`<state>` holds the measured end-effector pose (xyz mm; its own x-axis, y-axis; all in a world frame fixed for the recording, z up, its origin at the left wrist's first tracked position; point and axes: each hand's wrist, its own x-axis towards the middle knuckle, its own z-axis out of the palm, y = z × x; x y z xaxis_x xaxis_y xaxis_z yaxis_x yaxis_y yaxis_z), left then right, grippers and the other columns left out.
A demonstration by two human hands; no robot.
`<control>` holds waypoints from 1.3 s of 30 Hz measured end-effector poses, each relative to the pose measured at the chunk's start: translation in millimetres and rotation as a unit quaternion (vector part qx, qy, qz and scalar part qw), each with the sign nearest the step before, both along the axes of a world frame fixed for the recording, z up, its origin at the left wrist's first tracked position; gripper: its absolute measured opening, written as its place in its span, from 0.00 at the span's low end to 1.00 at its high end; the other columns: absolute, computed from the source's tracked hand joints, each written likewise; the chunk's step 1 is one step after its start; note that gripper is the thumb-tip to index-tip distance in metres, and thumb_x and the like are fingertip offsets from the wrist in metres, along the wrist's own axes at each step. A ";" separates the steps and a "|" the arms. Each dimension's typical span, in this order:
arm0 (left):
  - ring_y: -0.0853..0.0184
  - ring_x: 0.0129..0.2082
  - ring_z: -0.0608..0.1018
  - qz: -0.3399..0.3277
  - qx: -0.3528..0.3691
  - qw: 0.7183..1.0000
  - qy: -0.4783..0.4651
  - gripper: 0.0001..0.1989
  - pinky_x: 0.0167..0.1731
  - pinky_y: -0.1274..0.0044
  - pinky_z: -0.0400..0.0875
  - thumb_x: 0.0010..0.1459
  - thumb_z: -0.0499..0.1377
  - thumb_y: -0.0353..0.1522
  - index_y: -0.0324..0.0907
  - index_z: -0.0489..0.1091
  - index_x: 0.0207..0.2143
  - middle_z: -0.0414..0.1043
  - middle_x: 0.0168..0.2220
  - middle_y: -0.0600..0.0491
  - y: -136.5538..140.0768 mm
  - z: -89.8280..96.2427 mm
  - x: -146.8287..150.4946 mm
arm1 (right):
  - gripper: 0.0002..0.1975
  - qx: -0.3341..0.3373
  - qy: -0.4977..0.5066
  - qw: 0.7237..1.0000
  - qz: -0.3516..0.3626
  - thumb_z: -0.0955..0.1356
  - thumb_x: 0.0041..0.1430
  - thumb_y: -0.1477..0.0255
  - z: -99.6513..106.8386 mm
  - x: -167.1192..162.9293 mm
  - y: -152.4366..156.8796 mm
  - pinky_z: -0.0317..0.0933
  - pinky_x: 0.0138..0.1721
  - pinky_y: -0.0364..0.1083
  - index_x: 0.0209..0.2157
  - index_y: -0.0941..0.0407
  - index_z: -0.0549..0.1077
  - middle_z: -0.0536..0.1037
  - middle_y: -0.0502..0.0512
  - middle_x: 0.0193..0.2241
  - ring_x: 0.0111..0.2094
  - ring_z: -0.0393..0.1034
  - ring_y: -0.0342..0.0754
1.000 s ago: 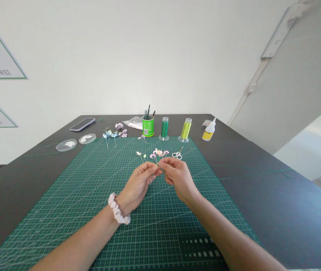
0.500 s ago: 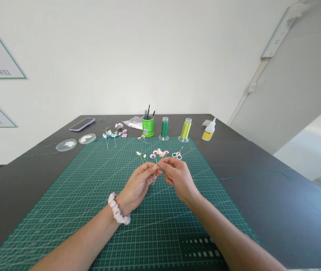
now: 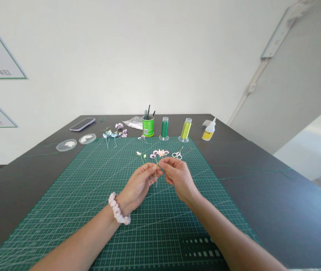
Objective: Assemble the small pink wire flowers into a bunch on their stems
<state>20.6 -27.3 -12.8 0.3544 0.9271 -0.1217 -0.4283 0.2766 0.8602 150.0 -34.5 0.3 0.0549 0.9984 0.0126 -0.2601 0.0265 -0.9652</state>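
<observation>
Above the green cutting mat, my left hand pinches the thin stems of a small spray of pink and cream artificial flowers. My right hand is closed in a pinch at the same stems, its fingertips almost touching the left thumb. Whether a thread lies between the right fingers is too small to make out. The stem ends hang down below the left fingers. A small sprig with pale buds lies just beyond my left hand, and white-handled scissors lie beyond my right.
Along the back stand a green can of tools, a dark green thread spool, a yellow-green spool and a glue bottle. Blue flowers, purple flowers, two shallow dishes and a phone lie at the left.
The flower spray has turned slightly between my fingers, and the stem ends below the left hand show more clearly. Both hands stay in nearly the same place.
</observation>
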 end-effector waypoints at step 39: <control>0.70 0.30 0.70 -0.020 -0.031 0.999 -0.021 0.12 0.41 0.74 0.63 0.46 0.70 0.38 0.40 0.72 0.24 0.71 0.25 0.56 -1.7 1.7 -0.5 | 0.13 -0.004 -0.002 1.000 -0.001 0.73 0.43 0.63 -0.3 -0.5 1.7 0.42 0.13 0.39 0.22 0.58 0.72 0.67 0.44 0.15 0.13 0.48 0.35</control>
